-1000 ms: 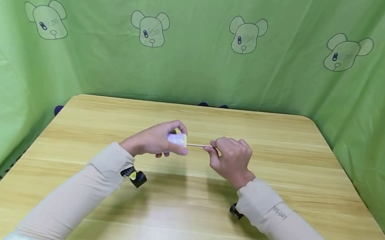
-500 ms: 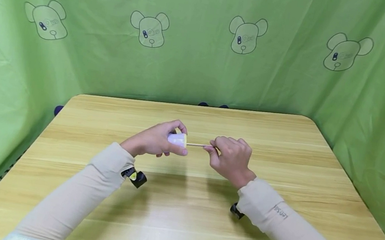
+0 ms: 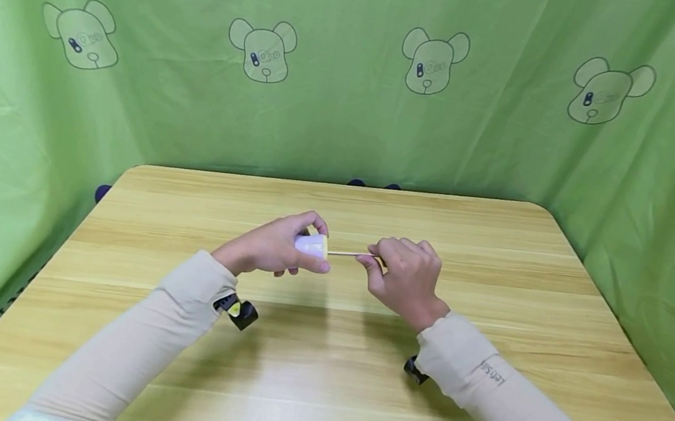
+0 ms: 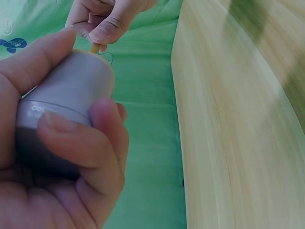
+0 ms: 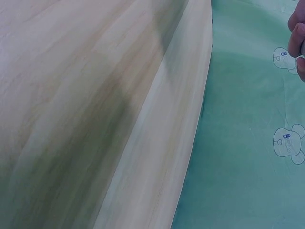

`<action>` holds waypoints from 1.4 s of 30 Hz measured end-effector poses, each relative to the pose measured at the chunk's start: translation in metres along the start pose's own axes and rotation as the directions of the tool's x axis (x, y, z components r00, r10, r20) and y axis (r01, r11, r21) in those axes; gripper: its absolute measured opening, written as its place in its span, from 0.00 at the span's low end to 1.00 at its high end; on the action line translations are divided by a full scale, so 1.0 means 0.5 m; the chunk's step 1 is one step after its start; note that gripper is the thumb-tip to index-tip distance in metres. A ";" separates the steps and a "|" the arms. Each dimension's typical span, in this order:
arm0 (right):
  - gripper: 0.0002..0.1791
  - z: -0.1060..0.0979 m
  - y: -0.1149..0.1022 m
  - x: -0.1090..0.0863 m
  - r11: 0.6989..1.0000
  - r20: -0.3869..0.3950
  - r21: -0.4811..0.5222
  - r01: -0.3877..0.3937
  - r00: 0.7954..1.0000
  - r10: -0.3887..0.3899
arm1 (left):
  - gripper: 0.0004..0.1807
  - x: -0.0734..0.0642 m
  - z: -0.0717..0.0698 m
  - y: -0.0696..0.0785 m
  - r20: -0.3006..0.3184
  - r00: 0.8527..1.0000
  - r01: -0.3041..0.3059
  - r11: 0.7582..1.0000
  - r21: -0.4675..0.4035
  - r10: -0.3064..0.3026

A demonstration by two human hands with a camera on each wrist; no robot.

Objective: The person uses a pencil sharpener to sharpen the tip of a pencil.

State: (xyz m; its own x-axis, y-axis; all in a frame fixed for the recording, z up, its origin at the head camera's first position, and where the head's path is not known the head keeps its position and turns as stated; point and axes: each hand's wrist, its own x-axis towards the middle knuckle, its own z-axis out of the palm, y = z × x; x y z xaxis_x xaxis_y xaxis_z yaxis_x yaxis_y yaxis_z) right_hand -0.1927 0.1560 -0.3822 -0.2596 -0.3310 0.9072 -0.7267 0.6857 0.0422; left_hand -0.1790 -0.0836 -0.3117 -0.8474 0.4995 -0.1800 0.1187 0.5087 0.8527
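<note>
My left hand (image 3: pixel 274 243) grips a small pale-purple cylinder with a yellow rim, which looks like an electric pencil sharpener (image 3: pixel 310 244), lying sideways above the table. In the left wrist view the sharpener (image 4: pixel 76 81) has a dark lower part and "deli" lettering, with thumb and fingers curled round it. A thin pencil (image 3: pixel 347 253) runs from its yellow end to my right hand (image 3: pixel 408 274), which pinches it between thumb and curled forefinger. The pencil's inner end is hidden inside the sharpener. At the right wrist view's upper right edge, only some fingers (image 5: pixel 296 40) show.
Below both hands stretches a light wooden table (image 3: pixel 301 378) with rounded far corners. Green curtains (image 3: pixel 336 131) printed with bear heads hang behind it and along both sides. Black wrist cameras (image 3: pixel 241 313) sit under the beige sleeves (image 3: pixel 130 347).
Both hands keep nearly the same place and hold. The right hand and the pencil's outer end have tilted up very slightly.
</note>
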 end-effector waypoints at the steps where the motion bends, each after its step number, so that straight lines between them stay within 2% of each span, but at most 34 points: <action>1: 0.25 0.000 0.000 0.000 1.000 -0.004 0.004 0.002 1.000 -0.002 | 0.25 -0.001 0.000 0.001 0.002 1.000 0.000 1.000 -0.001 0.000; 7: 0.22 0.000 0.005 0.000 0.999 -0.024 0.026 0.029 0.999 -0.028 | 0.24 -0.003 -0.002 0.003 0.019 1.000 0.020 0.999 -0.032 -0.019; 13: 0.18 0.006 0.006 -0.001 0.999 -0.123 -0.019 0.037 0.992 -0.039 | 0.25 0.000 -0.001 0.005 0.067 0.997 0.035 0.993 -0.113 -0.027; 17: 0.19 0.009 0.006 -0.001 0.997 -0.173 -0.034 0.062 0.983 -0.067 | 0.25 0.000 0.000 0.012 0.064 0.998 0.016 0.997 -0.075 -0.011; 20: 0.21 0.008 0.007 0.001 0.995 -0.173 -0.037 0.091 0.980 -0.097 | 0.26 0.001 0.003 0.016 0.040 0.999 -0.008 1.000 -0.013 0.009; 24: 0.23 0.002 0.007 0.005 0.995 -0.090 -0.022 0.097 0.991 -0.099 | 0.27 0.004 0.011 0.013 -0.012 0.999 -0.041 0.996 0.076 0.042; 26: 0.25 -0.005 0.007 0.008 0.997 -0.003 -0.002 0.074 0.997 -0.074 | 0.27 0.006 0.017 0.007 -0.036 0.997 -0.063 0.990 0.126 0.068; 28: 0.24 -0.014 0.006 0.012 0.999 0.118 0.038 0.009 0.993 -0.014 | 0.27 0.008 0.023 0.002 -0.064 0.992 -0.092 0.979 0.183 0.105; 29: 0.22 -0.020 0.006 0.016 0.997 0.198 0.063 -0.043 0.980 0.030 | 0.27 0.009 0.026 0.000 -0.077 0.989 -0.109 0.970 0.218 0.128; 30: 0.21 -0.026 0.005 0.022 0.991 0.288 0.079 -0.108 0.954 0.081 | 0.27 0.010 0.029 -0.002 -0.087 0.985 -0.124 0.960 0.250 0.150; 31: 0.20 -0.033 0.005 0.029 0.978 0.390 0.097 -0.184 0.911 0.133 | 0.27 0.011 0.032 -0.003 -0.098 0.980 -0.141 0.947 0.287 0.176; 32: 0.19 -0.038 0.005 0.036 0.958 0.486 0.107 -0.265 0.855 0.182 | 0.28 0.012 0.035 -0.004 -0.110 0.974 -0.153 0.934 0.323 0.198; 33: 0.18 -0.044 0.005 0.043 0.932 0.577 0.106 -0.346 0.785 0.226 | 0.27 0.012 0.038 -0.005 -0.119 0.969 -0.163 0.921 0.354 0.217; 35: 0.17 -0.052 0.005 0.057 0.880 0.707 0.075 -0.469 0.647 0.285 | 0.28 0.013 0.043 -0.008 -0.128 0.962 -0.175 0.903 0.391 0.242; 36: 0.17 -0.054 0.006 0.061 0.866 0.742 0.060 -0.497 0.603 0.295 | 0.28 0.013 0.044 -0.010 -0.129 0.961 -0.176 0.902 0.394 0.244; 37: 0.16 -0.055 0.006 0.064 0.857 0.761 0.052 -0.513 0.576 0.299 | 0.28 0.013 0.043 -0.011 -0.127 0.963 -0.175 0.906 0.385 0.240; 38: 0.15 -0.055 0.006 0.065 0.859 0.761 0.051 -0.510 0.577 0.297 | 0.28 0.013 0.042 -0.013 -0.124 0.966 -0.168 0.918 0.360 0.225; 39: 0.14 -0.055 0.005 0.065 0.866 0.749 0.057 -0.498 0.595 0.293 | 0.28 0.013 0.039 -0.014 -0.121 0.970 -0.160 0.929 0.334 0.211; 40: 0.12 -0.054 0.005 0.063 0.880 0.722 0.068 -0.470 0.632 0.282 | 0.28 0.013 0.035 -0.015 -0.120 0.974 -0.149 0.940 0.307 0.194; 42: 0.09 -0.049 0.006 0.056 0.913 0.635 0.113 -0.393 0.735 0.238 | 0.27 0.013 0.025 -0.014 -0.125 0.980 -0.118 0.959 0.258 0.154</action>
State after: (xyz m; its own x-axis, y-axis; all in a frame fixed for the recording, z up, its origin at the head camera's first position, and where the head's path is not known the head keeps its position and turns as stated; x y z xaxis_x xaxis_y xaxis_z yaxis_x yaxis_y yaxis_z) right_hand -0.1867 0.1647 -0.3465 -0.7676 -0.4916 0.4112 -0.6329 0.6827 -0.3652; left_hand -0.1787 -0.0749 -0.3249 -0.8769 0.4804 0.0161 0.3473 0.6101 0.7121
